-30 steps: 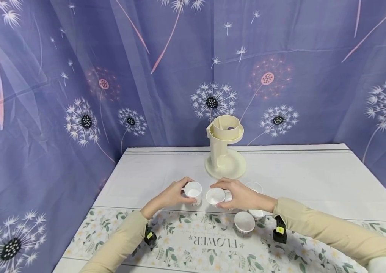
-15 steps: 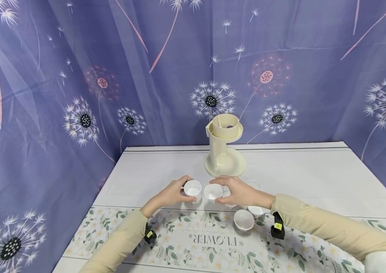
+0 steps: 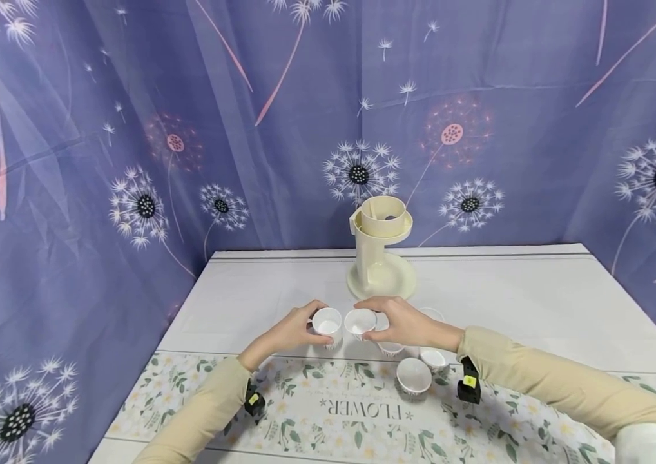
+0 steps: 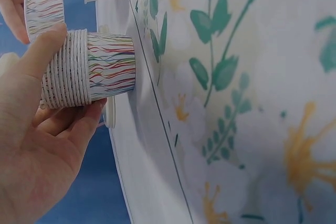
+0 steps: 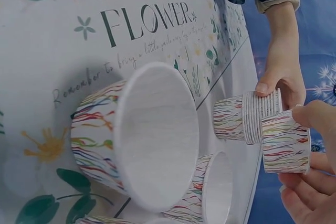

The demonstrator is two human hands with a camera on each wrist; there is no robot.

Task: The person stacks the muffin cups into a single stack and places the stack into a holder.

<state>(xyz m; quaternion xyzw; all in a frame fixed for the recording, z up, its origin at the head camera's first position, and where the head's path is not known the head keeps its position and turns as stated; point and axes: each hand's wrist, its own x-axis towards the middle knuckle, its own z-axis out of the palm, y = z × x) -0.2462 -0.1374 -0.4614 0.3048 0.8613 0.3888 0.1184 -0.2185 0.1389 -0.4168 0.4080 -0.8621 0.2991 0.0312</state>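
A nested stack of white paper baking cups (image 3: 327, 327) with coloured wavy lines is gripped in my left hand (image 3: 292, 330). Its many rims show in the left wrist view, thumb on one side and fingers on the other. My right hand (image 3: 402, 323) pinches one similar paper cup (image 5: 286, 142) between thumb and fingers. In the head view this single cup is just right of the stack, mouth up, with a narrow gap between them. Close below the right hand stands a loose paper cup (image 3: 414, 376), mouth up.
Several more paper cups, such as one (image 3: 434, 359), stand around and behind the right hand, partly covered by it. A cream stand (image 3: 370, 261) with a round base and a ring-shaped top stands behind the hands. A purple dandelion curtain (image 3: 281, 161) borders the white table (image 3: 508, 296).
My right hand has shifted slightly left with the single paper cup, closer to the stack. The left hand and its stack have hardly moved.
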